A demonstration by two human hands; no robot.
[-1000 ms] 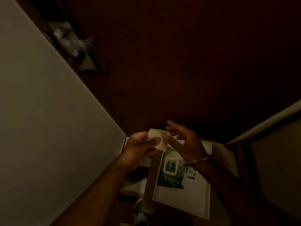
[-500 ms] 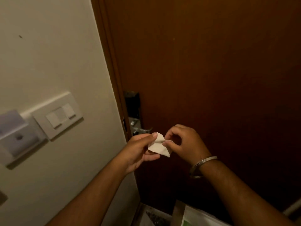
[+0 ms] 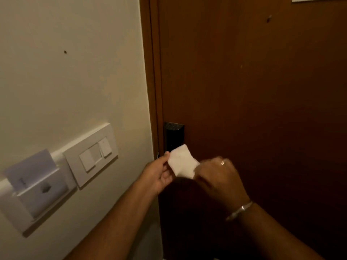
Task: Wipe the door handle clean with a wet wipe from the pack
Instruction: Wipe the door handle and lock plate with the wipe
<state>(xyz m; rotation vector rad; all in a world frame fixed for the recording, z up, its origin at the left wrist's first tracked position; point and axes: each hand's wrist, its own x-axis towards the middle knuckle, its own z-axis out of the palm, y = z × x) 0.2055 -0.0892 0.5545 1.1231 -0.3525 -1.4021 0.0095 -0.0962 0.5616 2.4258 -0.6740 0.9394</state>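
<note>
Showing a dim doorway: a brown door is filling the space above and to the right of both hands, and a cream wall is running along the left forearm's side. On that wall, left of the left hand, a white switch plate and a key-card holder are sitting side by side. Directly above the hands, a black lock housing is marking the handle's place; the lever itself is lying hidden behind the wet wipe. Both hands are pinching the wipe, the left hand at its left edge, the right hand bunched over its right corner, stretching it between them. The sheet is looking thin, limp and very light, probably damp and slightly slick, so it is likely to crumple; holding it by opposite edges, or wadding it in the palm, should be keeping a flat face against the metal. The pack is lying out of view.
</note>
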